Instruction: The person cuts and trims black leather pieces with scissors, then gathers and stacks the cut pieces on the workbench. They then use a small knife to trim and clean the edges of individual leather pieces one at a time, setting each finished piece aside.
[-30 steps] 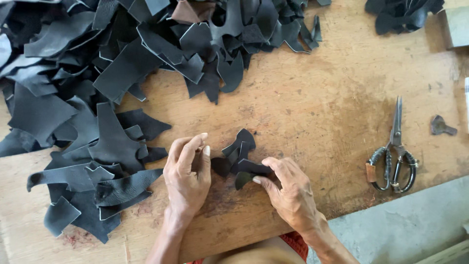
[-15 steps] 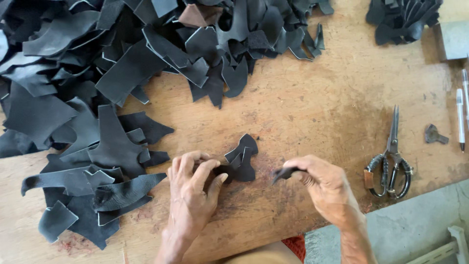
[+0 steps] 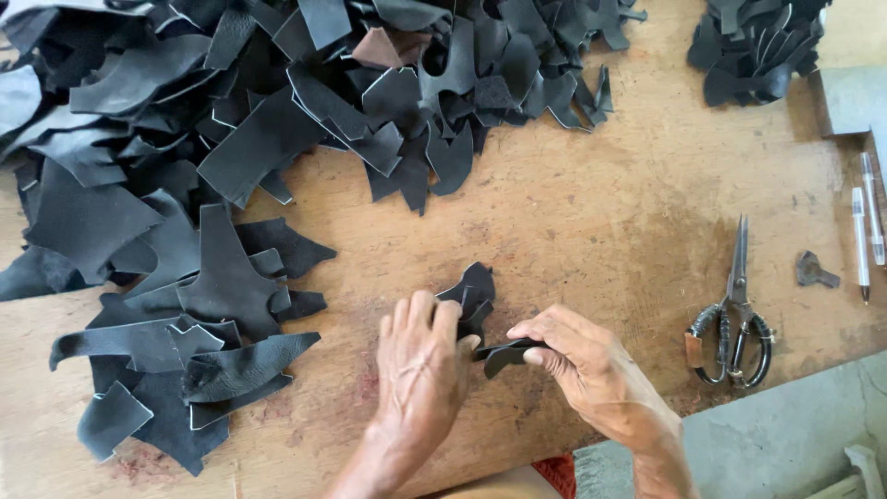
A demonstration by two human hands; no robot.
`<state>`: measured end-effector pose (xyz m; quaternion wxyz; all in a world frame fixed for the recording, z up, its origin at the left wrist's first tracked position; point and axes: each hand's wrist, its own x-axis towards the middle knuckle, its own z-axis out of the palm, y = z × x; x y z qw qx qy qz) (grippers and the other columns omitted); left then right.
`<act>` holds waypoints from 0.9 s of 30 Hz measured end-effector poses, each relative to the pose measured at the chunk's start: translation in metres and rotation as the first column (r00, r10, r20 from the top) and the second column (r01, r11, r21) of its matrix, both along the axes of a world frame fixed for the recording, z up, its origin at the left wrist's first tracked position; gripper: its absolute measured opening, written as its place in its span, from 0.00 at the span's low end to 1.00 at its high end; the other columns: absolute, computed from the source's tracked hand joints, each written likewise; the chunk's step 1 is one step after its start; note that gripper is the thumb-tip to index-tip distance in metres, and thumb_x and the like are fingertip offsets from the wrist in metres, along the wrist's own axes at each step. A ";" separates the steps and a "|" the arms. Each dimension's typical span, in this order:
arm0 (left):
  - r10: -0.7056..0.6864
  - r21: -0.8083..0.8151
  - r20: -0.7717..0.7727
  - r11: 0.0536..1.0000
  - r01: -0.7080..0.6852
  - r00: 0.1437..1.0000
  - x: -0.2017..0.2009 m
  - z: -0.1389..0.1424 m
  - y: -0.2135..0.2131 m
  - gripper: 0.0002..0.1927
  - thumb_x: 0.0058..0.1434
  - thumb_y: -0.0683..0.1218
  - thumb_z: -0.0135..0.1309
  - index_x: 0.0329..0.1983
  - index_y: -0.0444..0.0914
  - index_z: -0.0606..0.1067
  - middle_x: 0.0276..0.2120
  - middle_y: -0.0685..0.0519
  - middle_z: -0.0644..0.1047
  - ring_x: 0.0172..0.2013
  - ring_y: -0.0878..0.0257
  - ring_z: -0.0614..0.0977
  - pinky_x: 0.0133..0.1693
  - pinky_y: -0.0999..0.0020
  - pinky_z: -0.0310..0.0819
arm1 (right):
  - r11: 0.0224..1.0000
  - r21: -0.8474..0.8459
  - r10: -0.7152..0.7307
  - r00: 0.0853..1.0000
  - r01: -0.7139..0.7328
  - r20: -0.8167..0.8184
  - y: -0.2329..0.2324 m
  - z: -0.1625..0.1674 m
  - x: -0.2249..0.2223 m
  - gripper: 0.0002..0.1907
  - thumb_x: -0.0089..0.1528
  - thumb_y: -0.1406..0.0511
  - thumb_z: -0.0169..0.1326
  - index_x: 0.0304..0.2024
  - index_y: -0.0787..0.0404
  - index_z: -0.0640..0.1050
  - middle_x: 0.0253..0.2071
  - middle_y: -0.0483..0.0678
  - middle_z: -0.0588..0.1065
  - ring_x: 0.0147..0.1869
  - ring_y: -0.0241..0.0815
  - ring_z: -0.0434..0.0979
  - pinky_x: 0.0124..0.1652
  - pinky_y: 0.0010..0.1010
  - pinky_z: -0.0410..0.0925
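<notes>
Black leather pieces [image 3: 231, 166]; tan wooden table [image 3: 601, 222]; one brown scrap [image 3: 377, 48].

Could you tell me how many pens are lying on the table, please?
2: both pens lie side by side at the table's right edge, one beside the other; more could be out of frame.

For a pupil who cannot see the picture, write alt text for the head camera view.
Two bare hands work small black leather pieces on a wooden table: the left hand presses on a small stack of pieces, the right hand pinches one cut piece. A large heap of black offcuts fills the left and top; scissors lie right.
</notes>
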<state>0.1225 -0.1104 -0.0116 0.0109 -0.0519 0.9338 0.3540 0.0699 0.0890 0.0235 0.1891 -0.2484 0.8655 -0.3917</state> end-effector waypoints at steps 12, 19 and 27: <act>0.033 0.065 0.019 0.997 -0.034 0.999 -0.007 -0.015 0.004 0.31 0.54 0.38 0.59 0.63 0.28 0.67 0.38 0.46 0.74 0.41 0.51 0.75 0.46 0.53 0.65 | 0.998 -0.053 -0.039 0.998 0.042 0.042 0.005 -0.019 0.003 0.14 0.56 0.79 0.58 0.41 0.60 0.80 0.42 0.46 0.75 0.45 0.40 0.80 0.41 0.26 0.74; -0.047 0.069 -0.033 0.996 0.049 0.998 -0.014 -0.003 -0.001 0.18 0.49 0.37 0.62 0.43 0.37 0.73 0.42 0.42 0.71 0.44 0.44 0.72 0.45 0.51 0.67 | 0.984 -0.162 -0.062 0.997 0.069 0.048 -0.006 -0.024 0.007 0.10 0.55 0.77 0.60 0.37 0.61 0.77 0.61 0.51 0.69 0.64 0.48 0.71 0.55 0.34 0.70; -0.078 0.022 -0.040 0.997 0.079 0.996 -0.015 -0.001 -0.005 0.18 0.45 0.33 0.60 0.41 0.33 0.72 0.42 0.38 0.70 0.43 0.43 0.72 0.44 0.50 0.67 | 0.991 -0.099 -0.085 0.993 0.093 0.079 -0.010 -0.026 0.007 0.10 0.56 0.75 0.60 0.39 0.60 0.77 0.61 0.49 0.71 0.65 0.48 0.73 0.57 0.35 0.69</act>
